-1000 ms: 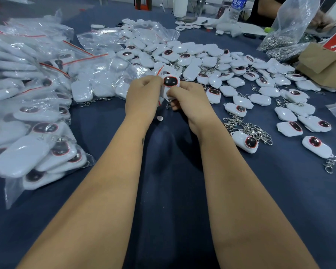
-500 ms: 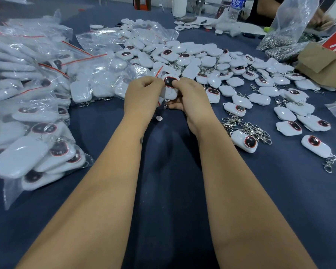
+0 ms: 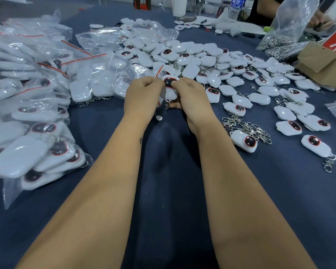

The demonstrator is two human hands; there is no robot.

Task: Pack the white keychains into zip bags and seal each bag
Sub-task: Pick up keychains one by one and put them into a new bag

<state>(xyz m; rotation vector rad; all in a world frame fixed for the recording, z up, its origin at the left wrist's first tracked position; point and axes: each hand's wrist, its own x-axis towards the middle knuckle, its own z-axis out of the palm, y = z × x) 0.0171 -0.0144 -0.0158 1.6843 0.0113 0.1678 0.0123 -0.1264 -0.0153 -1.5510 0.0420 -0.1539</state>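
Head view: filled bags (image 3: 27,121) lie left, many loose keychains (image 3: 206,61) remain; both hands (image 3: 144,96) (image 3: 190,98) pinch one keychain (image 3: 170,88), perhaps already bagged.

— What covers the work surface?
— A dark blue cloth (image 3: 163,191) spreads across the whole table, slightly creased.

— And at the far edge?
— A water bottle (image 3: 236,6) stands near a white cylinder (image 3: 179,5), with a brown cardboard box (image 3: 322,65) at the right. Behind them, metal furniture legs (image 3: 202,4) and pale floor show dimly.
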